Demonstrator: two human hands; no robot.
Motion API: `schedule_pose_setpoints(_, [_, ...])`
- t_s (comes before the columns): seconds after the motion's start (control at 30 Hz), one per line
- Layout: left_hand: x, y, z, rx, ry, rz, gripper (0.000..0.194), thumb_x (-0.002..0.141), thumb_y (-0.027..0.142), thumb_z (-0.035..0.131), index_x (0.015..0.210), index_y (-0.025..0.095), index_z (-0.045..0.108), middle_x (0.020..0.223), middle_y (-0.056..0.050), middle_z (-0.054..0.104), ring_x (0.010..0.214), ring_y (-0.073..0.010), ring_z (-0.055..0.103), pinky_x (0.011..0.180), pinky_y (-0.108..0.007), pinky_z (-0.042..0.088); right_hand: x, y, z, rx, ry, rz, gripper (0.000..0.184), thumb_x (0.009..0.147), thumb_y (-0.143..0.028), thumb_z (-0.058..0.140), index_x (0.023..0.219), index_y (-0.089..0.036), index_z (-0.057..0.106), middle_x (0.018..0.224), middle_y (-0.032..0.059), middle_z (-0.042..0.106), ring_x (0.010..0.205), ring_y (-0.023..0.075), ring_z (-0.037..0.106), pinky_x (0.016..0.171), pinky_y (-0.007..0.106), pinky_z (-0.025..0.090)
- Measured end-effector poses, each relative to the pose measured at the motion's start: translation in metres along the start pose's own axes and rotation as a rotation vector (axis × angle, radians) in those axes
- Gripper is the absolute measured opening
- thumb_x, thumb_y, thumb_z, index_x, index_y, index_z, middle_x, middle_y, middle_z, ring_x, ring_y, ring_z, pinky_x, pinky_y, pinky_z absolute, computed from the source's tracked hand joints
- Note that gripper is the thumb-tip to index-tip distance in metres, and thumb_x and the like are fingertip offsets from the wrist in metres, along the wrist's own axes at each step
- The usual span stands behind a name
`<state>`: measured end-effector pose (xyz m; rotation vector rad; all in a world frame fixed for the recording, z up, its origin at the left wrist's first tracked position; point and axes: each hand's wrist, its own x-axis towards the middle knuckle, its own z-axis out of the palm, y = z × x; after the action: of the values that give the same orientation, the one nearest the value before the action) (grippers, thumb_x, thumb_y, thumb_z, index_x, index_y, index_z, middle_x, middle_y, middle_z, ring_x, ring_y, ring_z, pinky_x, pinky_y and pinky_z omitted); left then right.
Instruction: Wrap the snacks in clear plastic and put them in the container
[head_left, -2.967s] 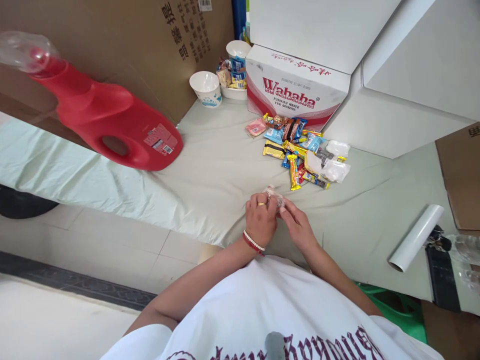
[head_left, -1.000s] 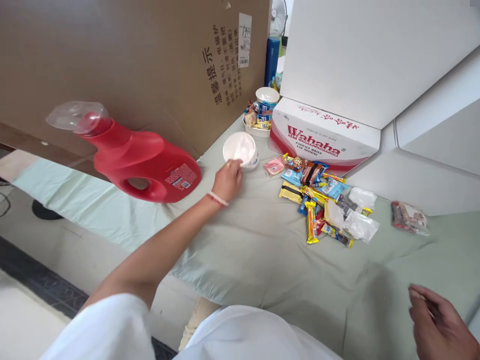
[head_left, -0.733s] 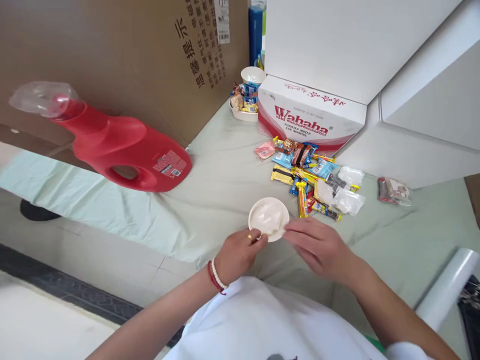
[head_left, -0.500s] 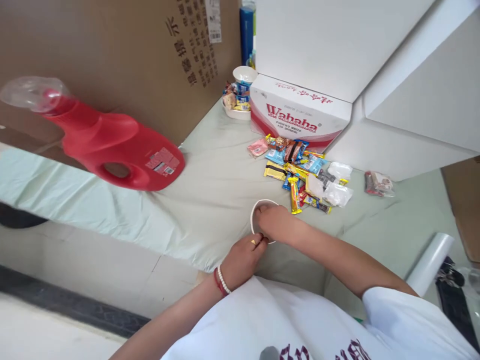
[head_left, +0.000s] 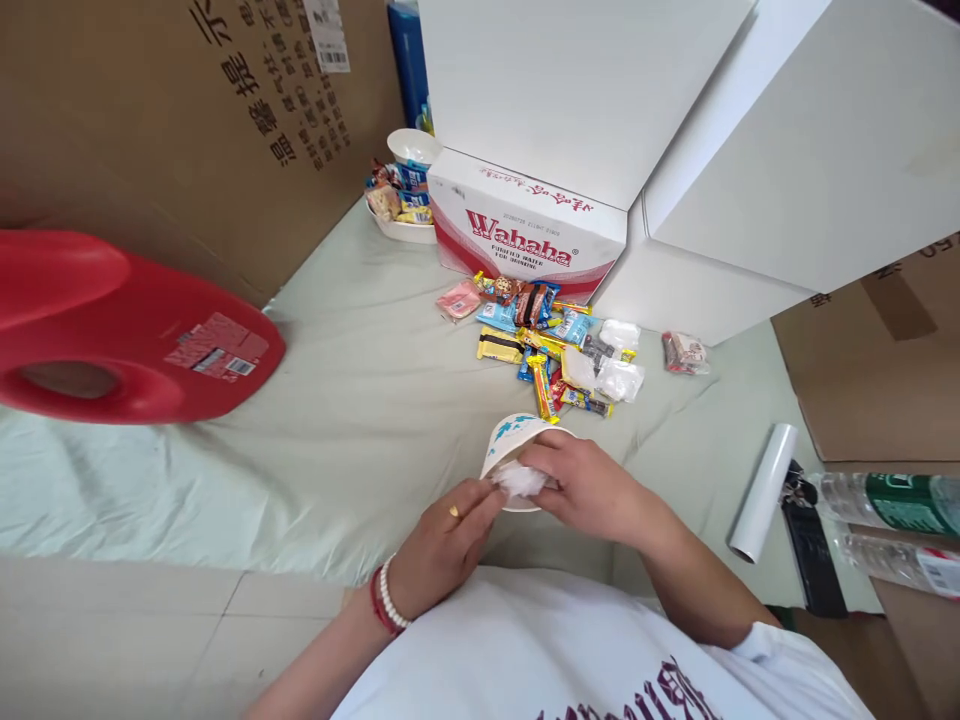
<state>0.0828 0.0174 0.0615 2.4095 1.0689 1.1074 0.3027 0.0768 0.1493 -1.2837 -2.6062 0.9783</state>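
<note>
A white paper cup (head_left: 512, 436) with blue leaf prints lies tipped in front of my body, its mouth turned toward me. My left hand (head_left: 444, 545) is closed on the cup's near edge. At the mouth, my right hand (head_left: 600, 492) is closed on a white, translucent plastic-wrapped packet (head_left: 523, 480); what is inside the packet I cannot make out. Just beyond the cup lies a pile of wrapped snacks (head_left: 541, 345) in yellow, blue, brown and clear wrappers.
A Wahaha water carton (head_left: 525, 225) stands behind the snacks, beside a snack-filled white dish (head_left: 405, 230). To the left is a red detergent jug (head_left: 150, 330). A white roll (head_left: 763, 492) and plastic bottles (head_left: 900, 500) lie to the right. One snack packet (head_left: 685, 353) sits apart.
The cup has tilted so its mouth faces me. My right hand has drawn back from deep inside it, and the white packet now shows. The camera view has shifted right.
</note>
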Motion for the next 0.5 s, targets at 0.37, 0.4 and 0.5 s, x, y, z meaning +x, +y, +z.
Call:
schedule_pose_setpoints(0.37, [0.006,0.005,0.018,-0.09,-0.014,-0.104,0.045,0.097,0.008,0.045,0.14,0.018,0.04,0.094,-0.005,0.072,0.068,-0.0126,0.066,0.063,-0.023,0.056,-0.056,0.004,-0.029,0.081,0.094,0.007,0.021,0.092,-0.016,0.06,0.109,-0.022,0.069,0.101,0.0062,0.065,0.078,0.0157,0.061,0.068,0.026,0.048])
schedule_pose_setpoints(0.4, [0.001,0.004,0.018,-0.077,-0.027,-0.154,0.039,0.098,0.009,0.045,0.135,0.018,0.044,0.095,-0.005,0.071,0.069,-0.0124,0.067,0.063,-0.023,0.056,-0.06,0.008,-0.028,0.154,0.174,0.025,0.018,0.092,-0.02,0.062,0.109,-0.022,0.069,0.099,0.0059,0.066,0.077,0.0157,0.062,0.067,0.026,0.048])
schedule_pose_setpoints(0.5, [-0.012,0.001,0.014,-0.018,-0.085,-0.168,0.025,0.098,0.009,0.045,0.117,0.02,0.056,0.099,-0.005,0.071,0.076,-0.0126,0.07,0.066,-0.022,0.056,-0.062,0.04,-0.036,0.443,0.566,0.204,0.024,0.089,-0.038,0.073,0.104,-0.021,0.069,0.087,0.0022,0.067,0.069,0.0139,0.059,0.06,0.024,0.046])
